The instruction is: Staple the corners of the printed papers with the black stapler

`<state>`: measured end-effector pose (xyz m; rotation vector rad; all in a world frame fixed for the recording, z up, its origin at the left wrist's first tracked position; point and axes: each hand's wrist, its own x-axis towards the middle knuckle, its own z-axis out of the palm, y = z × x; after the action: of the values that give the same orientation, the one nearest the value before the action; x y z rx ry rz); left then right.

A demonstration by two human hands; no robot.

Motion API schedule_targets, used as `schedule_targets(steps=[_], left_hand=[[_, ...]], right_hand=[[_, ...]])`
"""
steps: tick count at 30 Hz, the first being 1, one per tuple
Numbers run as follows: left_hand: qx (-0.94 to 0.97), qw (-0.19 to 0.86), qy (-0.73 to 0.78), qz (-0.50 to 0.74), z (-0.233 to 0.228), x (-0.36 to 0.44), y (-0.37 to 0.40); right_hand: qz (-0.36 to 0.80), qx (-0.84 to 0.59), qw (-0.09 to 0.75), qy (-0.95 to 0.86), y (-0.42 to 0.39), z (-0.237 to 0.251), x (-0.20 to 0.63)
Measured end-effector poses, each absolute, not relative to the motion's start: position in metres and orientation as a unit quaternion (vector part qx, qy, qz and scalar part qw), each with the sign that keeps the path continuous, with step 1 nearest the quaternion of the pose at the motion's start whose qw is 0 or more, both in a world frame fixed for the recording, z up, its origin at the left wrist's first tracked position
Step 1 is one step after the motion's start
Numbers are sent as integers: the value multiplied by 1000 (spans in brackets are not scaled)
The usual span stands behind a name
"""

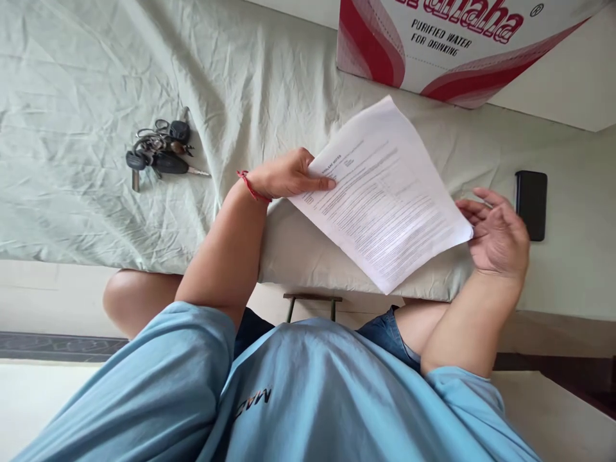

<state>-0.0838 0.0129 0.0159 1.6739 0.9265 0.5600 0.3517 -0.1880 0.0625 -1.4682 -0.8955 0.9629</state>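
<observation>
Head camera looked down past a light blue cotton shirt [289, 398] to a pale green wrinkled sheet [72, 96] spread over a cushioned surface. On it lay a white printed sheet of paper [385, 199], thin and limp, its long axis running diagonally from the upper left down to the lower right. The left hand [283, 176], a red thread around its wrist, lay on the paper's left edge, fingers [320, 184] pressed together and flat against the page. The right hand [498, 234] sat at the paper's right corner, fingers spread and loosely curled, touching the edge. Beyond the right hand lay a flat black phone [530, 204]; a bunch of dark metal keys [161, 153] lay well apart to the left. Farthest stood a red-and-white cardboard water carton [433, 51].
</observation>
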Motion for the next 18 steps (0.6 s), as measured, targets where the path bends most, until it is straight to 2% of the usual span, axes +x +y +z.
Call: schedule_targets(steps=[3, 8, 11, 16, 18], left_hand=[[714, 600, 357, 50, 40, -82, 12], [700, 606, 377, -2, 51, -78, 12], [691, 636, 338, 60, 35, -77, 14], [597, 668, 307, 322, 15, -62, 14], [577, 656, 324, 362, 13, -54, 11]], right_hand=[[414, -605, 552, -399, -182, 65, 344], [497, -599, 419, -468, -176, 53, 310], [475, -631, 401, -464, -173, 46, 298], [346, -651, 539, -408, -165, 34, 304], [316, -642, 583, -385, -160, 28, 308]])
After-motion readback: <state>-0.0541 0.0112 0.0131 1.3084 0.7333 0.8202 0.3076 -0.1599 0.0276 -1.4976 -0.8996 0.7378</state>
